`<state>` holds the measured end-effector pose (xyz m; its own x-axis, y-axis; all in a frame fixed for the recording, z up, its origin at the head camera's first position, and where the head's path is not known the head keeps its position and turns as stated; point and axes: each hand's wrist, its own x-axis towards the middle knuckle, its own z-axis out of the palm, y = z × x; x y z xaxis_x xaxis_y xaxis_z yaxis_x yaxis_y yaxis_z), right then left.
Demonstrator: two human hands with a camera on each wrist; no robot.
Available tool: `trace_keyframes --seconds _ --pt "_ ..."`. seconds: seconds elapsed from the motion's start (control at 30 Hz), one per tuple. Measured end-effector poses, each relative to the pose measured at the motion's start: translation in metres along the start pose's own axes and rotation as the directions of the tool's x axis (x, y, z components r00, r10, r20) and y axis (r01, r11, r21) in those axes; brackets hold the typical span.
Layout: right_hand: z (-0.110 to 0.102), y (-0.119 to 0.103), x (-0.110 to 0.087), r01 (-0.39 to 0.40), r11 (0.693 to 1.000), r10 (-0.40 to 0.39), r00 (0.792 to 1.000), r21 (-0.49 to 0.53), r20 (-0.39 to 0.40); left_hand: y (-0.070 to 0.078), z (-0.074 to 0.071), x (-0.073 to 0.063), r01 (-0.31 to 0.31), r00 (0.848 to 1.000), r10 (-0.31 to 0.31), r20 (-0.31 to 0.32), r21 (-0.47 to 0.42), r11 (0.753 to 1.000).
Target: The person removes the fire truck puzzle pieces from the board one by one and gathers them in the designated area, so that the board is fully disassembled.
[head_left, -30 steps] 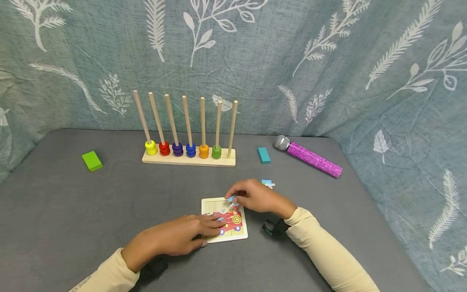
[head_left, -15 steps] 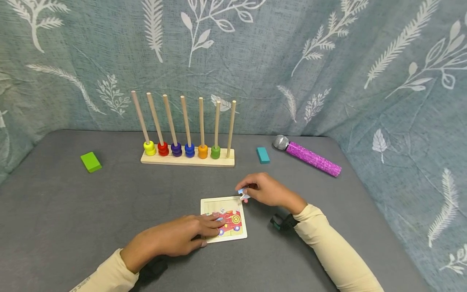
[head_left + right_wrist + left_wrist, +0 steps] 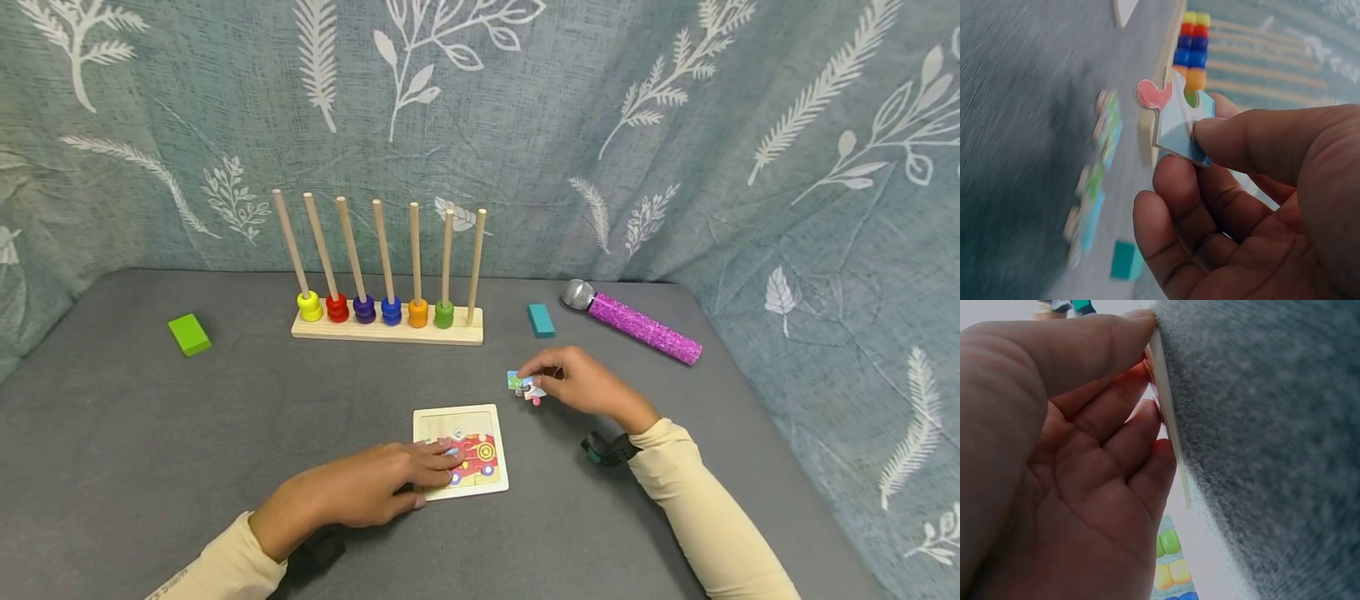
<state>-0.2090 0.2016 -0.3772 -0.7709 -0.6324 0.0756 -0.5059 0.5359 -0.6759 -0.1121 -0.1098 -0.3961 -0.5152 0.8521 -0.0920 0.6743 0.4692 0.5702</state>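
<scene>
My left hand rests its outstretched fingers on the square wooden puzzle board, over a partly assembled red vehicle picture. In the left wrist view the thumb lies at the edge of the board. To the right of the board and above the table, my right hand pinches a puzzle piece between thumb and fingers. That piece is pale blue and white with a pink knob. Loose puzzle pieces lie on the table close by; the hand partly hides them in the head view.
Behind the board stands a wooden peg rack with coloured beads. A teal block and a purple glittery microphone lie at the back right. A green block is at the left. A patterned curtain hangs behind the table.
My right hand has moved right and away from the board, carrying the pinched puzzle piece from the board's upper corner towards the loose pieces. The left hand has stayed on the board.
</scene>
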Motion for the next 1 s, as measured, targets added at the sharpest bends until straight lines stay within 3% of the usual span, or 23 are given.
trace_keyframes --seconds 0.3,0.7,1.0 --pt "-0.014 0.021 -0.006 -0.046 0.998 0.047 0.999 0.048 -0.02 0.001 0.0 -0.001 -0.002 1.0 0.002 -0.004 0.007 1.0" --pt "-0.037 0.035 -0.013 -0.106 0.994 0.105 0.994 -0.041 -0.027 -0.002 0.0 -0.001 -0.019 1.0 0.019 -0.022 0.0 1.0" --pt "-0.035 0.049 -0.014 -0.168 0.983 0.167 0.986 -0.069 -0.016 0.0 0.001 -0.002 -0.014 0.999 0.015 -0.028 0.016 1.0"
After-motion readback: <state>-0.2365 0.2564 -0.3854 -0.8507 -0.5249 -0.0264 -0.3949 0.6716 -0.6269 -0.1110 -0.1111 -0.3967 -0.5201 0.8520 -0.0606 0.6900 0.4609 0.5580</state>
